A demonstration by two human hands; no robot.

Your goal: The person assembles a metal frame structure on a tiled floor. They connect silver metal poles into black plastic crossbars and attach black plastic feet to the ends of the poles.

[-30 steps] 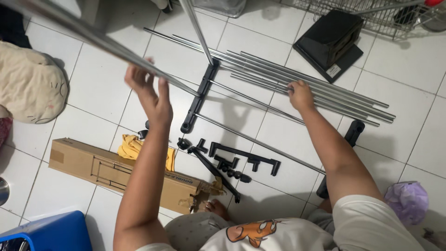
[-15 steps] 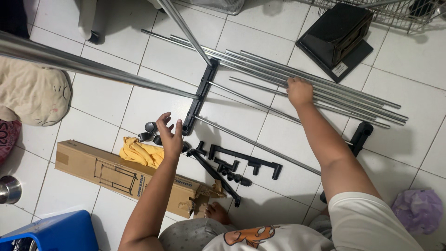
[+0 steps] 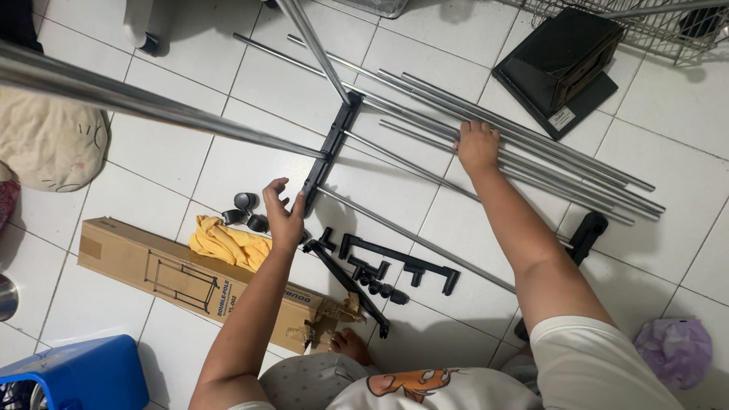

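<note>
Chrome rods (image 3: 531, 144) lie in a loose bundle on the tiled floor (image 3: 190, 175), fanned toward its far right side, and my right hand (image 3: 477, 146) is pressed down on their near ends, fingers curled over them; I judge that is to keep them from rolling, though I can't tell whether any single rod is actually gripped. My left hand (image 3: 284, 215) hovers with fingers spread wide and holds nothing, just beside the lower end of the black crossbar (image 3: 330, 152), which already carries a thick steel tube (image 3: 144, 106) running off to the left and a thinner one rising toward the far edge.

Close under that left hand sit three black end caps (image 3: 247, 212), a crumpled yellow cloth (image 3: 228, 244) and the long cardboard box (image 3: 190, 281), all crowding the near-left floor. Between my arms lie more black plastic connectors (image 3: 399, 262) and a single long rod (image 3: 418, 239), which cross the space in front of me. Further off: a black base (image 3: 558, 68), a wire basket (image 3: 645, 23), a blue stool (image 3: 76, 376).
</note>
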